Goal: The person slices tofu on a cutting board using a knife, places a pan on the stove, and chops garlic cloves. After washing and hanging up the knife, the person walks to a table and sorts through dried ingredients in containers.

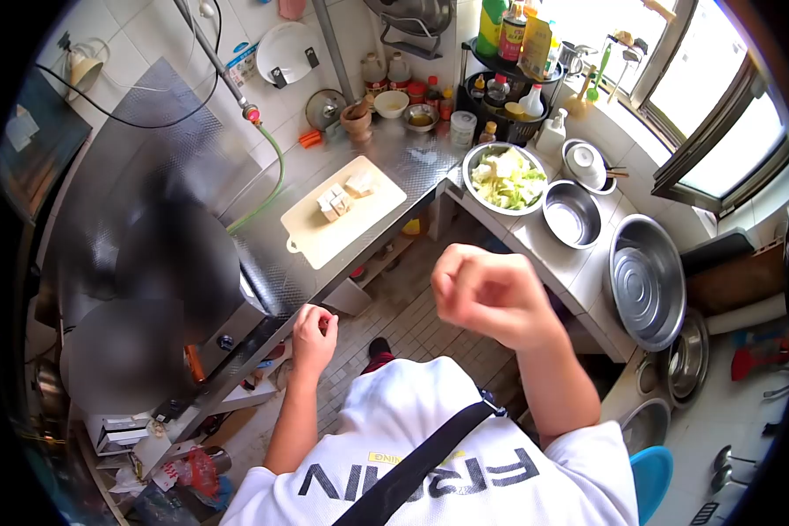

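Observation:
My left hand (pixel 314 337) hangs by the front edge of the steel counter, its fingers loosely curled and nothing visible in them. Raised over the floor gap between the two counters, my right hand (pixel 482 294) is closed in a loose fist; no object shows in it. Beyond both hands, a cream cutting board (pixel 359 223) lies on the steel counter, apart from them. White blocks that look like tofu (pixel 335 202) sit on it, some cut into cubes. To the right stands a bowl of chopped cabbage (pixel 507 178), with an empty metal bowl (pixel 572 215) beside it.
A large metal basin (pixel 647 280) and stacked small bowls (pixel 585 165) are on the tiled counter at right. Sauce bottles fill a corner rack (pixel 510 79). A green hose (pixel 272 180) runs down to the steel counter. The left counter area is blurred.

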Tool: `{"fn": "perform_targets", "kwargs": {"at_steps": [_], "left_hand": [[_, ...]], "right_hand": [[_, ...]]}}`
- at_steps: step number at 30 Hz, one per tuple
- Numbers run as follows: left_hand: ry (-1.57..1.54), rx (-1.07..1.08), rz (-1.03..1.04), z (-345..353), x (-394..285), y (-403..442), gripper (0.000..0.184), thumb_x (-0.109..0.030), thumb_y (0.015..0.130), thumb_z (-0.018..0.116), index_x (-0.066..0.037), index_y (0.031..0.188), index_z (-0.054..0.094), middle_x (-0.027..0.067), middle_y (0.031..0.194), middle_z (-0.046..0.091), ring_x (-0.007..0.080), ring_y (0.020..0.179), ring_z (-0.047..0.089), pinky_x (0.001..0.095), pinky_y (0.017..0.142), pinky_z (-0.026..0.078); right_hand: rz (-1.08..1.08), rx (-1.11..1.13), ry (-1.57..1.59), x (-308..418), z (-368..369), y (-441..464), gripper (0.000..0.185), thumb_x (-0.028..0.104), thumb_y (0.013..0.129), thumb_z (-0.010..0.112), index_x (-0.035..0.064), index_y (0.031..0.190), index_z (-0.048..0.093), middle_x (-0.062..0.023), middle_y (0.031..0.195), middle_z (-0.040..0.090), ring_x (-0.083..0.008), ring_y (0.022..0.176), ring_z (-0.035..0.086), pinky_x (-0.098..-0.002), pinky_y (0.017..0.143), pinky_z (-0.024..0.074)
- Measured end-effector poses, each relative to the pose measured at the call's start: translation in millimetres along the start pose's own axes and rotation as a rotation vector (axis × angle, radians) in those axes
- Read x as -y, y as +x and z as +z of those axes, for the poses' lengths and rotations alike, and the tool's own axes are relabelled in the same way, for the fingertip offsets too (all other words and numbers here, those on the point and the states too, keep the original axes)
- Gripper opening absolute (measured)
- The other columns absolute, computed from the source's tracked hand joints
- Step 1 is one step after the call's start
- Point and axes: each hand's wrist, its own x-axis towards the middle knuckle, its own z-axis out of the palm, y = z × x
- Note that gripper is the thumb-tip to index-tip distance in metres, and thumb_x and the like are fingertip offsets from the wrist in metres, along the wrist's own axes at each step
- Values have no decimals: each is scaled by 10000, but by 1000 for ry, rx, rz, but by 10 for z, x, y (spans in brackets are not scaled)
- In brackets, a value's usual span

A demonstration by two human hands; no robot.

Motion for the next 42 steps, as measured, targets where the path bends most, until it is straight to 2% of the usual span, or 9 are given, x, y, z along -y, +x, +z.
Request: {"fn": "perform_targets", "kwargs": {"at_steps": [1,5,10,17,23,26,32,36,42], "left_hand": [[8,44,30,99,-6,51,148,-53,836,707,-16,794,570,111,815,567,257,673,592,387,629,486],[-58,208,-17,478,22,296,136,-86,843,719,-24,802,605,123,818,599,298,700,619,413,646,497],[-65,312,24,1011,-8,830,136,-143,884,672,-28,838,615,144,878,625,362,852,621,457,731,501],[-243,372,136,2081,203,1953,44,-62,880,620,-29,907,630,146,920,624,335,899,630,430,793,518],[-554,435,-252,2941,566,3382,130,-111,892,658,-22,988,654,80,860,685,161,720,662,318,677,534],[-902,396,-653,3126,621,4284,148,-115,928,606,-53,1061,622,34,829,652,102,643,603,237,517,471],[-941,77,-818,3636,922,5526,146,-172,964,577,-37,1007,609,40,788,645,123,599,597,254,492,467],[-1080,-85,-962,3937,1121,5951,304,-273,969,576,-43,773,610,35,642,609,141,492,569,274,427,427],[-835,-105,-937,4016,1227,6166,417,-310,978,563,-27,677,616,48,490,544,158,466,569,308,431,418]], "right_hand": [[94,-76,-28,-223,-230,-72,73,-88,890,653,-22,860,646,-77,991,612,-120,889,614,-240,775,519],[537,-494,-212,-840,-817,-547,93,-33,838,726,31,844,657,-74,893,717,-94,737,637,-201,596,484],[635,-740,-245,-1134,-1193,-1005,116,1,809,759,38,800,650,-90,846,728,-93,662,626,-210,543,455],[700,-951,-196,-1269,-1754,-1033,175,149,910,724,4,821,680,-121,881,745,-111,694,646,-236,604,478],[814,-1016,-232,-1302,-2108,-462,229,208,986,627,-5,932,692,-101,952,739,-121,767,656,-252,676,508],[867,-1028,-306,-1369,-2334,-196,213,197,984,628,-11,966,672,-102,934,733,-130,770,662,-260,684,516],[947,-1065,-367,-1379,-2594,250,192,174,981,607,-10,996,658,-102,950,726,-137,777,661,-260,688,515],[989,-1092,-372,-1398,-2731,384,199,178,981,619,-16,997,660,-101,947,727,-145,792,669,-269,692,520],[1004,-1119,-360,-1423,-2869,495,198,180,985,620,-13,1007,658,-98,959,727,-147,803,673,-274,698,522]]}}
